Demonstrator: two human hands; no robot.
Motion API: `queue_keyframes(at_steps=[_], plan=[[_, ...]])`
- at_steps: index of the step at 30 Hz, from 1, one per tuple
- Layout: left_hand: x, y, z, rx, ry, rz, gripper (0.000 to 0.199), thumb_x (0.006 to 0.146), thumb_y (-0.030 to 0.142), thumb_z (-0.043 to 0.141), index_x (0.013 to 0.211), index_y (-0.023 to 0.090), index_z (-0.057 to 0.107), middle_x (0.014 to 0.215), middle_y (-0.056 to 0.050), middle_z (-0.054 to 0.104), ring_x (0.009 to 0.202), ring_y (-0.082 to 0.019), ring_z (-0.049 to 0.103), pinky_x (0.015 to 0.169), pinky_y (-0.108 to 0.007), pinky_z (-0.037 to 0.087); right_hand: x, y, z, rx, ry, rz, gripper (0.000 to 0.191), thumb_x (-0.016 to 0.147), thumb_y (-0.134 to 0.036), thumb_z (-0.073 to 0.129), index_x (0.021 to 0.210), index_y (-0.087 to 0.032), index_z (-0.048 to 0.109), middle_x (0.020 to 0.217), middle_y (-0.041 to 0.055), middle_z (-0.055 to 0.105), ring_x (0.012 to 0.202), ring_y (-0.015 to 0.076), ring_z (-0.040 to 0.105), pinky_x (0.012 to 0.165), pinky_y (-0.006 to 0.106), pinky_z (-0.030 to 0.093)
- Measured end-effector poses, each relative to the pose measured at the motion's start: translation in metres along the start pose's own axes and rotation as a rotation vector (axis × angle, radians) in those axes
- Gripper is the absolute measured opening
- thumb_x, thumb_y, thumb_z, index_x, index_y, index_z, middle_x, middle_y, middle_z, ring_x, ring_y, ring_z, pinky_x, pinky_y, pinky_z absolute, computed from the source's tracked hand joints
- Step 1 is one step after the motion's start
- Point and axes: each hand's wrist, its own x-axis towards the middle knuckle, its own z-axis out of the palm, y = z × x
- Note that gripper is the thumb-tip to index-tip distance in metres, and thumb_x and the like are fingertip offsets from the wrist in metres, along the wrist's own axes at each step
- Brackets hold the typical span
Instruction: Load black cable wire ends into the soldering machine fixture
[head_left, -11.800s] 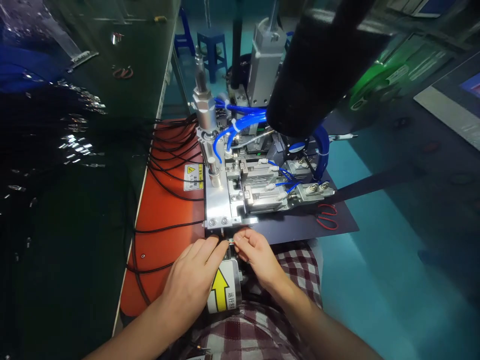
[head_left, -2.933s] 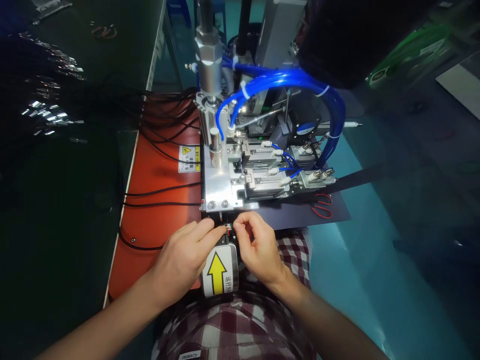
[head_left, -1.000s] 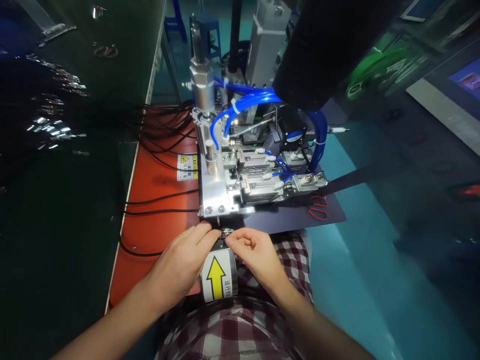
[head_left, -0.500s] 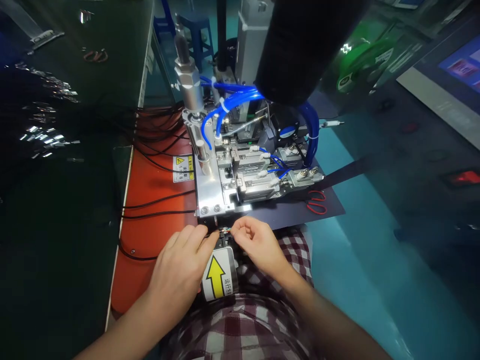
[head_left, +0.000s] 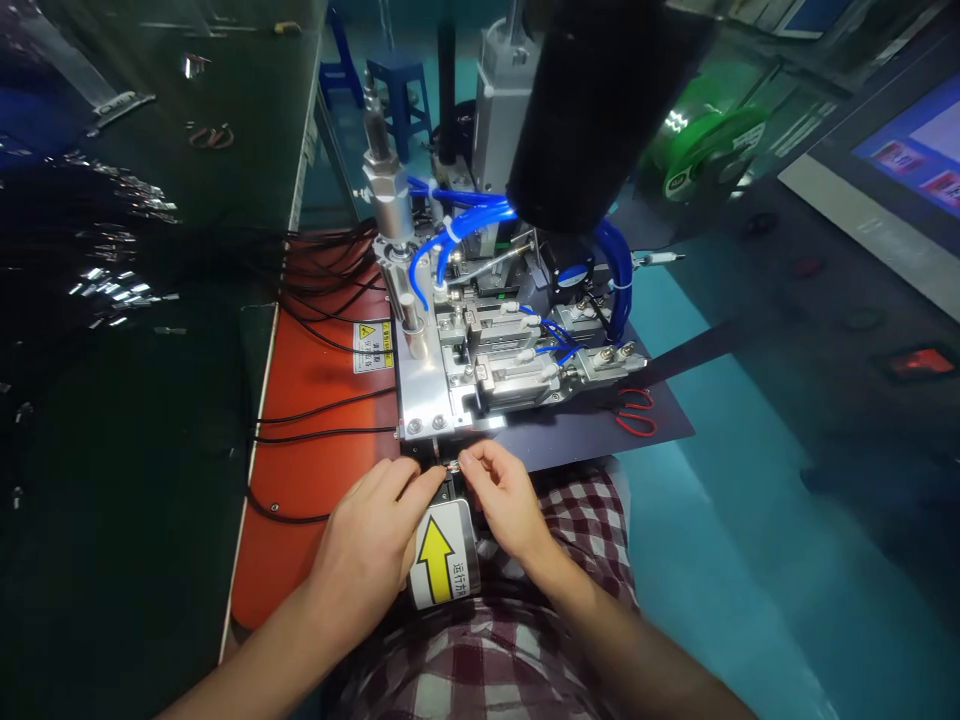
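Small coloured wire ends (head_left: 453,466) lie between my two hands at the front edge of a metal machine (head_left: 517,380). My left hand (head_left: 379,525) is closed, its thumb and forefinger pinched at the left side of the wires, by the end of a black cable. On the right side, my right hand (head_left: 504,495) pinches at the same wires with thumb and forefinger. The fingertips hide much of what they grip. Just below is a plate with a yellow arrow (head_left: 437,562).
Black cables (head_left: 322,408) cross an orange surface (head_left: 307,475) on the left. Red-handled scissors (head_left: 636,412) lie at the right of the machine. Blue air tubes (head_left: 480,215) arch over it. A green spool (head_left: 712,150) and a screen (head_left: 922,150) stand at the right.
The whole view has shifted slightly. My right hand has drawn a little closer to my left, and both still pinch at the wires.
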Motion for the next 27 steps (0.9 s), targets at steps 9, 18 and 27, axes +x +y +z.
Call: queue_keyframes(at_steps=[9,18,27], plan=[[0.0001,-0.0025,0.0007,-0.082,-0.016,-0.035,0.03,0.085,0.008,0.046,0.111,0.011,0.06,0.087,-0.008,0.058,0.074,-0.021,0.052,0.061,-0.033,0.049,0.0025,-0.0034,-0.0048,0.025,-0.068,0.027,0.026,0.087,-0.042,0.05,0.073,-0.02,0.049,0.053,-0.007,0.042,0.046,0.0092,0.037,0.045,0.024,0.029],[-0.0025,-0.0089,0.005,-0.166,0.003,-0.02,0.033,0.086,0.006,0.043,0.115,0.013,0.057,0.091,-0.008,0.055,0.079,-0.02,0.05,0.066,-0.032,0.048,0.0043,-0.0016,-0.0033,0.168,-0.126,0.13,0.031,0.085,-0.048,0.053,0.074,-0.02,0.046,0.054,-0.0081,0.041,0.045,0.008,0.038,0.046,0.023,0.031],[-0.0045,-0.0014,0.008,0.049,-0.022,-0.016,0.038,0.085,0.008,0.04,0.12,0.017,0.052,0.091,-0.008,0.057,0.074,-0.021,0.05,0.062,-0.034,0.048,0.004,-0.005,-0.0037,0.235,-0.138,0.134,0.035,0.084,-0.052,0.052,0.072,-0.019,0.047,0.056,-0.0063,0.044,0.048,0.0091,0.041,0.05,0.025,0.034]])
